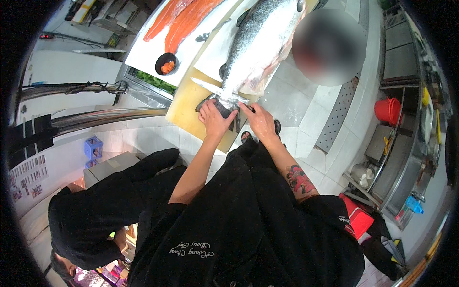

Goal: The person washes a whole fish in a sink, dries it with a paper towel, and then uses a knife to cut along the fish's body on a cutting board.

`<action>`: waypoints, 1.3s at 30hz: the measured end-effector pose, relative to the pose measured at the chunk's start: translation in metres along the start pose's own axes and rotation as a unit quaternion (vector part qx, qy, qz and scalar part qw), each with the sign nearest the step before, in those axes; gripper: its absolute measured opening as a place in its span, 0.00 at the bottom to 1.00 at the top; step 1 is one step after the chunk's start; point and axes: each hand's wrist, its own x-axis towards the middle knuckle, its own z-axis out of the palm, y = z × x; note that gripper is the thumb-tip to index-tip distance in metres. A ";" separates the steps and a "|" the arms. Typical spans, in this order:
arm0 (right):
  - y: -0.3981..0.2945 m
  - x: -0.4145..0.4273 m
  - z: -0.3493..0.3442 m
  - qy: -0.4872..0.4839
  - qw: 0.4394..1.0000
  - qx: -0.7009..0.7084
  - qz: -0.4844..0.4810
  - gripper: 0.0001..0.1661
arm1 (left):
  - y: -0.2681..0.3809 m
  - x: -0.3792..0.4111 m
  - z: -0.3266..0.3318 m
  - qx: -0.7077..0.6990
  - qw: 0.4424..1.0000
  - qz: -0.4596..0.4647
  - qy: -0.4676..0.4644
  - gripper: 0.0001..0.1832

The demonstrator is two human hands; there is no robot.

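Note:
A large whole salmon (247,46) with silvery, dark-speckled skin lies along a yellow cutting board (183,107), its tail towards me. My left hand (214,120) is clasped on the dark tail fin (202,103) near the board's close end. In my right hand (261,121) is a knife (206,85); its handle is mostly hidden by my fingers. The blade lies across the narrow part of the tail, its tip pointing left past the fish. Whether the edge has entered the flesh, I cannot tell.
Orange salmon fillets (193,21) and a small black bowl (166,64) of orange pieces rest on a white board at the upper left. A metal rail (114,118) runs left of the cutting board. Another person (96,211) bends at lower left. A blurred patch covers the upper right.

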 end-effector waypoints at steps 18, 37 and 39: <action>0.030 -0.042 -0.012 0.019 0.997 0.024 0.076 0.32 | 0.006 0.009 0.002 -0.002 1.000 -0.007 -0.005 0.56; 0.039 -0.041 -0.006 0.034 0.994 0.038 0.093 0.33 | 0.003 0.017 0.006 0.011 1.000 0.010 -0.017 0.55; 0.021 -0.002 -0.011 0.034 0.995 0.047 0.082 0.34 | 0.006 0.020 0.008 0.011 1.000 0.019 -0.014 0.54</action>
